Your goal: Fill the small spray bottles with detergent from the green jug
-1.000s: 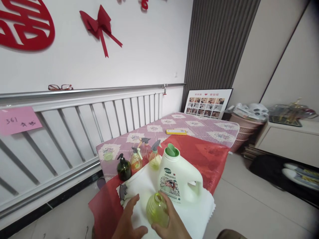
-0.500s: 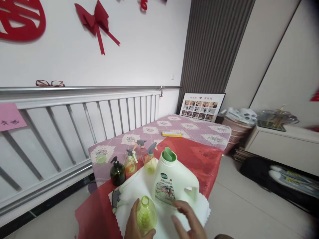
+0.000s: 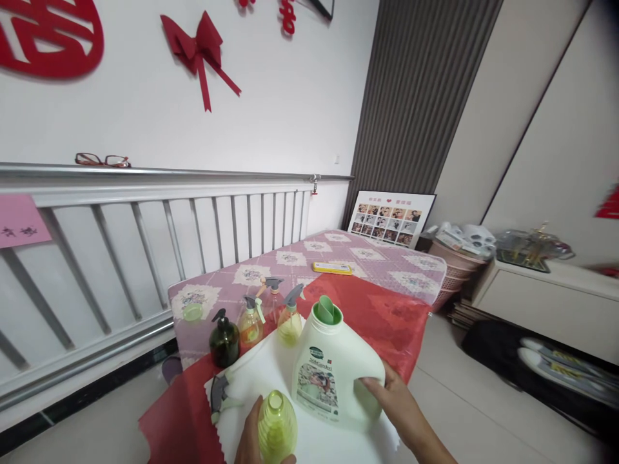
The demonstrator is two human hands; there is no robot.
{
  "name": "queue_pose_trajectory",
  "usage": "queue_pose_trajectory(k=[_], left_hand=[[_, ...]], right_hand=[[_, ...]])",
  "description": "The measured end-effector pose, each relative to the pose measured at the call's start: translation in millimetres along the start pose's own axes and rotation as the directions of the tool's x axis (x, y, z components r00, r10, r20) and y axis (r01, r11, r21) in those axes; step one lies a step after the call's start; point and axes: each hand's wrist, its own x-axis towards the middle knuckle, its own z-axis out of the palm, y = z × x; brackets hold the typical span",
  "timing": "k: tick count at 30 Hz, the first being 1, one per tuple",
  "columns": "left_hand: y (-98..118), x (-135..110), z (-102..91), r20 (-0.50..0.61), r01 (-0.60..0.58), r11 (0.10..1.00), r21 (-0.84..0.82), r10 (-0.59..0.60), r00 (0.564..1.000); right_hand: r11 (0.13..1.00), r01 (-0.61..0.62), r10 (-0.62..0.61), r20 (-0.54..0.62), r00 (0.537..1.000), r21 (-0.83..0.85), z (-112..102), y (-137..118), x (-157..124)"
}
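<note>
My left hand (image 3: 251, 433) is wrapped around a yellow-green spray bottle (image 3: 278, 426) whose neck is bare and open. On the right, my right hand (image 3: 389, 394) grips the handle of a large pale green detergent jug (image 3: 323, 374). The jug stands upright on a white scallop-edged cloth (image 3: 251, 370), its mouth uncapped with a green spout inside. A loose grey spray head (image 3: 220, 394) lies at the cloth's left edge. Behind the jug's left side stands a yellow spray bottle with a grey trigger (image 3: 290, 325).
Beside it are an orange-labelled spray bottle (image 3: 251, 325), a clear spray bottle (image 3: 273, 301) and a dark green pump bottle (image 3: 225, 341). A small green lid (image 3: 193, 312) and a yellow case (image 3: 332, 268) lie on the purple tablecloth (image 3: 370, 252). Red cloth (image 3: 367, 303) spreads beneath. A radiator (image 3: 232, 225) lines the wall.
My right hand has moved from in front of the jug to its handle and closed on it. My left hand still holds the yellow-green bottle. The view has shifted slightly.
</note>
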Motion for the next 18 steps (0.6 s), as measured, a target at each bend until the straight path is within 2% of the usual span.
queue_pose_trajectory(k=[3,6,10,14,18], left_hand=[[4.6,-0.6,-0.1,-0.01,0.017,1.0,0.003,-0.017,1.0],[11.9,-1.0,-1.8,-0.028,0.049,0.999,0.012,-0.048,0.998],[21.3,-1.6,-5.6,-0.013,0.078,0.997,0.023,-0.078,0.997],[24.8,-1.8,-6.8,-0.018,0.079,0.997,0.008,-0.079,0.997],[24.4,-2.1,-6.4,-0.015,0.077,0.997,-0.026,-0.078,0.997]], right_hand=[[0.999,-0.04,0.038,0.063,0.997,0.034,4.2,-9.7,3.5],[1.0,-0.019,0.017,0.087,0.996,0.02,4.6,-25.3,4.7],[0.994,0.029,-0.019,0.093,0.996,-0.102,-6.4,-53.2,3.6],[0.961,0.126,-0.078,0.198,0.977,-0.244,-22.3,-86.7,-1.2],[0.944,0.121,-0.022,0.306,0.952,-0.308,-31.6,-115.2,-9.6]])
